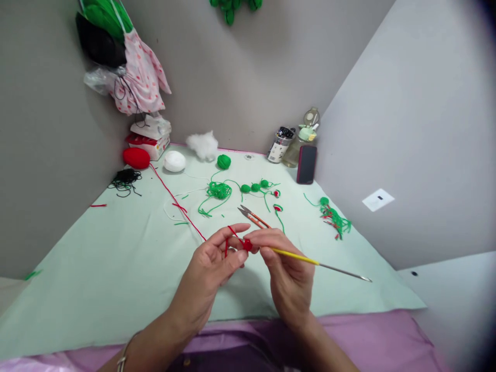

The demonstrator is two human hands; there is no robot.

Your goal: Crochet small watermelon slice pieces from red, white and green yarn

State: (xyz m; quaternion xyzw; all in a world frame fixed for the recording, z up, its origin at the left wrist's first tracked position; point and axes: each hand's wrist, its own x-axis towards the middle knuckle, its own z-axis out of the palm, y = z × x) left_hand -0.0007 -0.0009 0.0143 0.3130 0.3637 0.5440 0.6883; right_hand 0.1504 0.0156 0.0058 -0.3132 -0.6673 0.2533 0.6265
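A small red crochet piece (248, 245) is pinched between the thumb and fingers of my left hand (217, 258). Red yarn (176, 203) runs from the red yarn ball (136, 158) across the table and loops over my left fingers. My right hand (289, 268) is closed around a crochet hook (296, 255) with a yellow handle. Its bare metal end points out to the right, while the other end meets the red piece and is hidden by my fingers. Just beyond my hands lie orange-handled thread snips (253, 217), blades pointing away to the left.
A white yarn ball (174, 161), fluffy stuffing (203, 145) and green yarn ball (223, 161) lie toward the back. Green crocheted balls (255, 187) and tangled green yarn (219, 190) are mid-table. A phone (306, 164) leans at the back right near a bottle (294, 150); green-red scraps (336, 219) lie right.
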